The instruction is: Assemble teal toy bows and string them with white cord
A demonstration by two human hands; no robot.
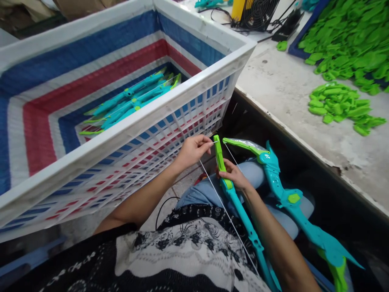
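My left hand (193, 149) pinches the end of a thin white string (223, 209) at the green tip of a teal toy bow (240, 211). My right hand (234, 175) is wrapped round that bow just below its green tip, holding it over my lap. The string runs down along the bow toward my body. A second teal and green toy bow (284, 194) lies across my knees to the right, untouched by either hand.
A big white crate (158, 117) with a striped blue, red and white liner stands at left and holds several finished bows (133, 101). The grey worktable (291, 93) at right carries heaps of green plastic parts (343, 107) and, at the back, a black fan (258, 14).
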